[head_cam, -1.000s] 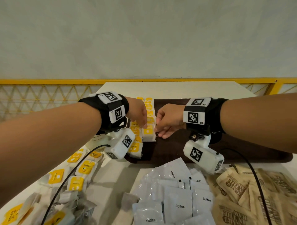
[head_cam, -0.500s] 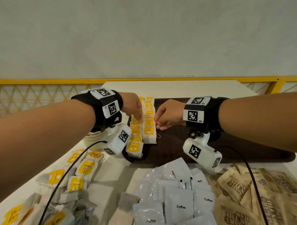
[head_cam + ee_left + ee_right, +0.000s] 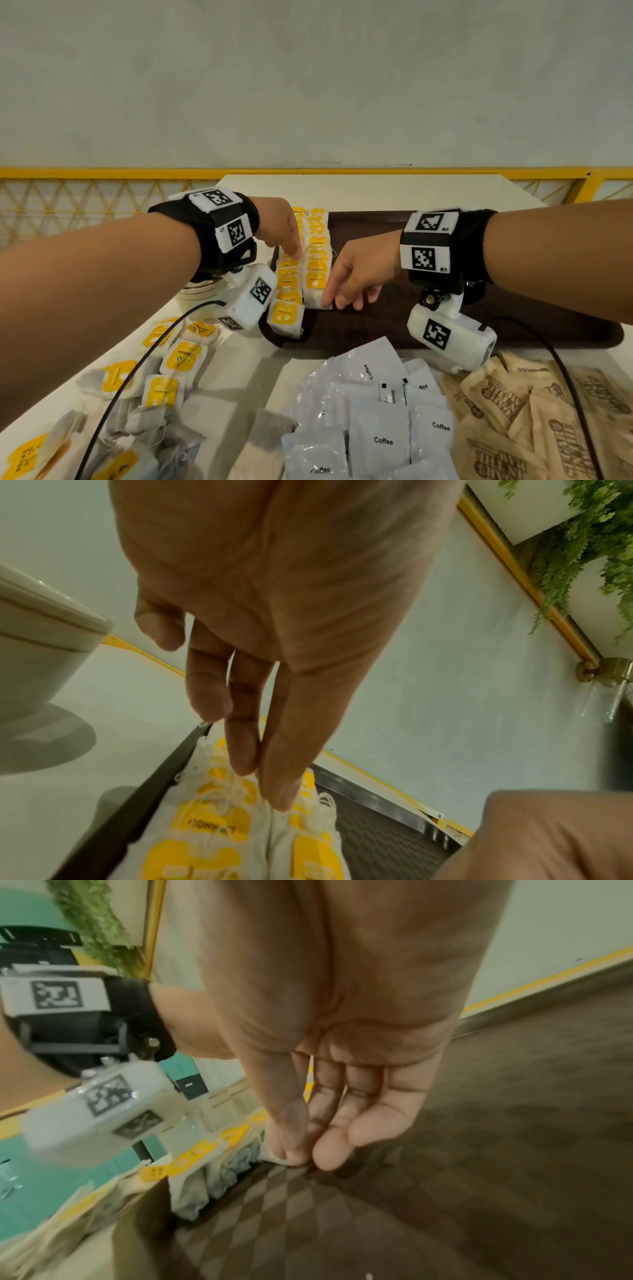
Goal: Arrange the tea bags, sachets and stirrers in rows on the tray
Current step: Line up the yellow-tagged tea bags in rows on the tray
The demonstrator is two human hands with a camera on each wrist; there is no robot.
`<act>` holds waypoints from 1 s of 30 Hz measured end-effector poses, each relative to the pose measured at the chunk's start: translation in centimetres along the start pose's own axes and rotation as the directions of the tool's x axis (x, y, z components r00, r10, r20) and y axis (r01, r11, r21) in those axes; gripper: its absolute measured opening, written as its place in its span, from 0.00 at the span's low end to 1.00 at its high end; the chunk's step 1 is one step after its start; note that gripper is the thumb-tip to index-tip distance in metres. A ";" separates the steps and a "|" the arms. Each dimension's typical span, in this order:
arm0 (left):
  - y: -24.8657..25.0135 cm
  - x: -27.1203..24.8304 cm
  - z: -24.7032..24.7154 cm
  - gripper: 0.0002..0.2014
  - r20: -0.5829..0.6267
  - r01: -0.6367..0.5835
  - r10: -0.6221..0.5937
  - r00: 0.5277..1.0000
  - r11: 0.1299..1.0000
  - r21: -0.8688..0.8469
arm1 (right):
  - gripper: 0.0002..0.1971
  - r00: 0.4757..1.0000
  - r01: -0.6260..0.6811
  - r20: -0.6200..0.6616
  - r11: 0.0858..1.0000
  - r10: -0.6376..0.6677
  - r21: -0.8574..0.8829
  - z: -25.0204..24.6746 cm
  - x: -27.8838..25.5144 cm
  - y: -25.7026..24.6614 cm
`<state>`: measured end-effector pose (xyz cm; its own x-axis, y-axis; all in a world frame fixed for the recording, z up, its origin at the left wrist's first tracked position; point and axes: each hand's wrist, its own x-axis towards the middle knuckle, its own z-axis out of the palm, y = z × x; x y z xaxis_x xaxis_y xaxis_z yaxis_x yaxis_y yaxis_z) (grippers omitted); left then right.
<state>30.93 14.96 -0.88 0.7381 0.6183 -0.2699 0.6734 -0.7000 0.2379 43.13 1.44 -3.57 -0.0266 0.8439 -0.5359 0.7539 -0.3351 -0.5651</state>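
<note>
Two rows of tea bags with yellow tags, a left row (image 3: 289,279) and a right row (image 3: 317,270), lie at the left end of the dark brown tray (image 3: 376,240). My left hand (image 3: 295,253) points down with straight fingers, their tips touching the left row (image 3: 212,823) about halfway along; in the left wrist view the hand (image 3: 260,777) holds nothing. My right hand (image 3: 334,302) reaches in from the right, fingers extended, tips at the near corner of the right row's nearest bag. In the right wrist view the thumb and fingers (image 3: 308,1153) touch that white corner.
Loose tea bags (image 3: 181,356) lie on the white table left of the tray. White coffee sachets (image 3: 380,435) and brown sachets (image 3: 548,428) are piled in front. A cream cup (image 3: 34,642) stands beside the tray's left edge. A yellow railing (image 3: 137,173) runs behind.
My right hand has gone from curled fingers to extended ones and moved to the near end of the right row. My left fingertips moved farther up the left row.
</note>
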 end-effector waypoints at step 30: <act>1.2 3.9 0.2 0.11 -0.134 0.033 -0.037 0.990 0.999 -0.033 | 0.10 0.859 0.058 -0.504 0.963 0.086 0.264 -2.7 4.3 -0.9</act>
<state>34.58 16.42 -1.85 0.7117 0.6860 -0.1514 0.6983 -0.6672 0.2594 44.14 6.52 -3.68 0.3731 0.9076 -0.1926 0.5513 -0.3839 -0.7407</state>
